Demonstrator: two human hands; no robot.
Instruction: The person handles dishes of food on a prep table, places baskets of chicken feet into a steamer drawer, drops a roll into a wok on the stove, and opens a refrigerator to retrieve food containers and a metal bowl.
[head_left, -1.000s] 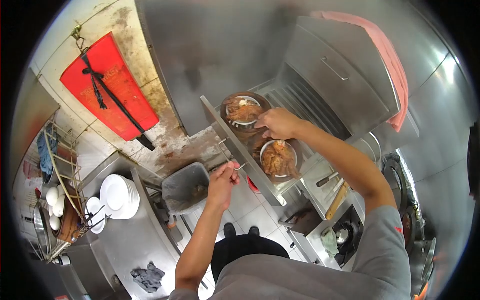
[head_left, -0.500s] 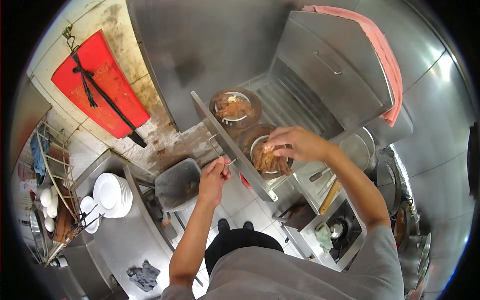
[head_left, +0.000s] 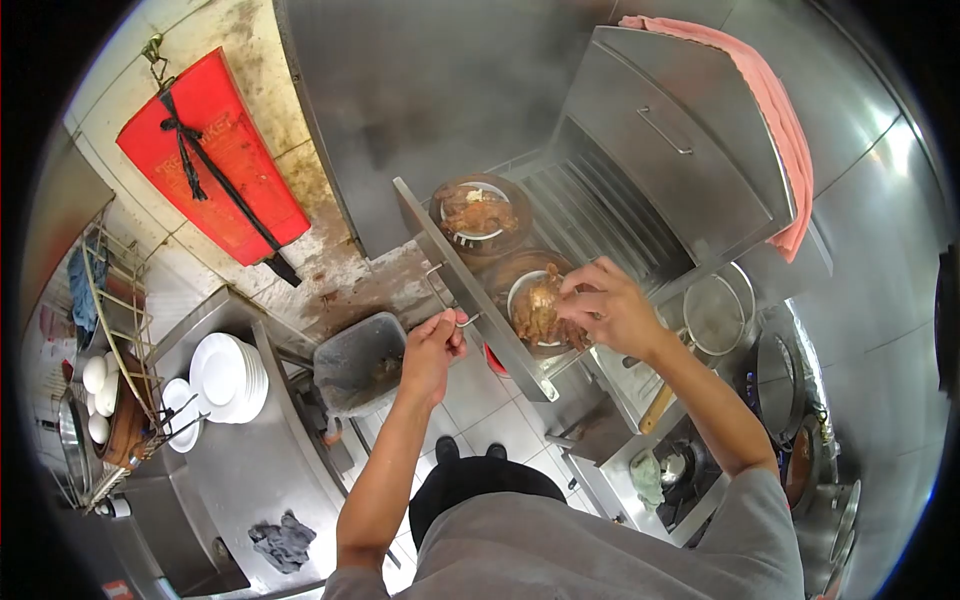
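Observation:
My left hand (head_left: 432,355) is closed round the metal handle (head_left: 470,320) of a pulled-out steel steamer drawer (head_left: 470,285). Inside, a white plate of brown, saucy food (head_left: 540,318), which looks like chicken feet, rests in a round brown steamer basket (head_left: 498,280). Pale bits lie on top of the food. My right hand (head_left: 605,308) hovers at the plate's right side, fingers bent and apart, with nothing visible between them. Farther back in the drawer is a second plate of similar food (head_left: 480,218), also topped with pale bits.
A closed steel drawer (head_left: 670,150) with a pink towel (head_left: 790,140) stands at the back right. Stacked white plates (head_left: 225,380) and a dark rag (head_left: 283,543) lie on the left counter. A grey bin (head_left: 355,365) sits below. A wooden-handled strainer (head_left: 718,310) and burner (head_left: 680,465) are at right.
My right hand has drawn back a little to the right from the front plate, and its fingers have parted. My left hand stays on the drawer handle. The camera view has shifted slightly.

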